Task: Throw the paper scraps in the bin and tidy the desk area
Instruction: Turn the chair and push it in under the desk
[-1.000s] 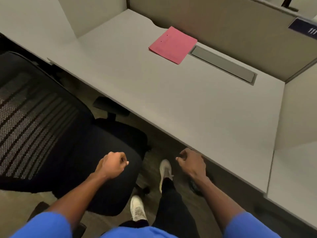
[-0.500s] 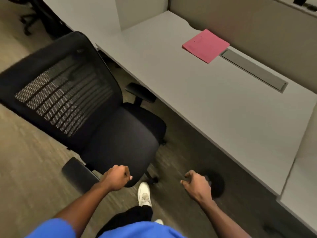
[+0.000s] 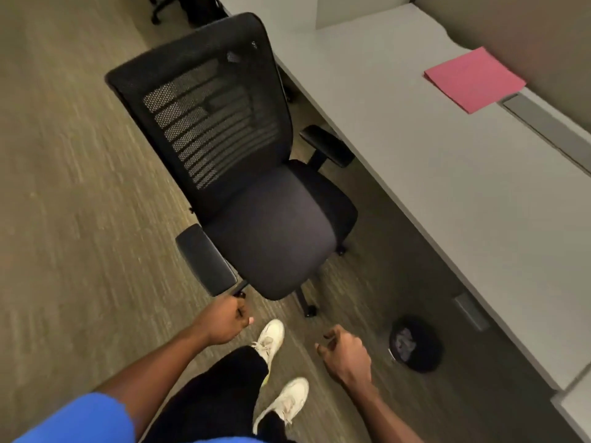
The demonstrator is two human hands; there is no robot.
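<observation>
A small black bin stands on the floor under the desk edge, with crumpled grey paper scraps inside it. A pink folder lies at the back of the grey desk. My left hand is a closed fist just below the near armrest of the black mesh office chair, apart from it. My right hand hangs left of the bin, fingers curled in, with nothing in it.
A grey cable-tray lid is set into the desk beside the folder. A divider panel backs the desk. Carpeted floor spreads out to the left. Another chair's base shows at the top. My white shoes are below.
The view has swung left and pulled back from the desk. The chair now sits fully in view, the bin has come into sight, and both hands stay closed and low.
</observation>
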